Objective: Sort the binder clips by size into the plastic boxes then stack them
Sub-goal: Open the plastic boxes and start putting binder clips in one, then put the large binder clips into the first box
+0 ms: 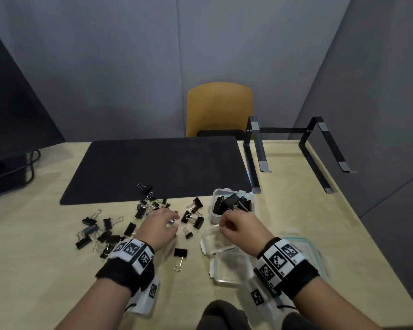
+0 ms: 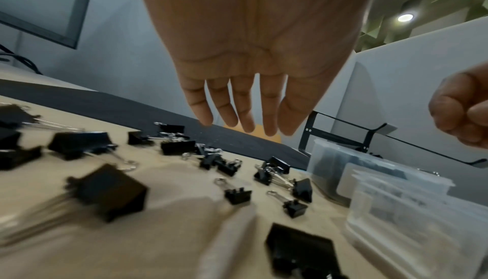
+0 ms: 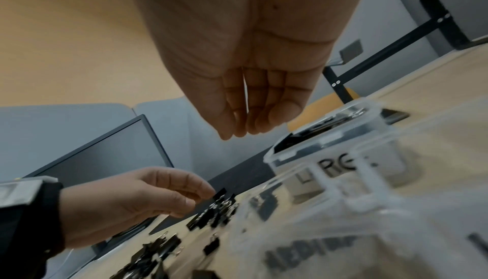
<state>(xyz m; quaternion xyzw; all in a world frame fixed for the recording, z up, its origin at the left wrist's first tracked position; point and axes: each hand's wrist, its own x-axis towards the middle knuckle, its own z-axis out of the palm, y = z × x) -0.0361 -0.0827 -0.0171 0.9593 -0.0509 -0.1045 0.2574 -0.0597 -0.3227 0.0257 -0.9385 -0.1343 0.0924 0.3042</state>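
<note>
Several black binder clips [image 1: 110, 228] of mixed sizes lie scattered on the wooden table. My left hand [image 1: 161, 222] hovers over them with straight fingers [image 2: 245, 106] and holds nothing. One clear box [image 1: 214, 219], labelled in part "RG" [image 3: 343, 168], holds several large clips. My right hand [image 1: 234, 225] hangs just in front of that box, fingers curled [image 3: 250, 112], with no clip visible in it. Two empty clear boxes [image 1: 211, 240] [image 1: 231, 270] sit below my right hand. A large clip [image 1: 180, 252] lies alone near my left wrist.
A black desk mat [image 1: 157, 167] lies behind the clips. A dark monitor [image 1: 10, 115] stands at the left and a black metal stand [image 1: 258, 151] at the back right. A clear lid with a teal rim [image 1: 308, 244] lies at the right. A yellow chair [image 1: 219, 108] faces the table.
</note>
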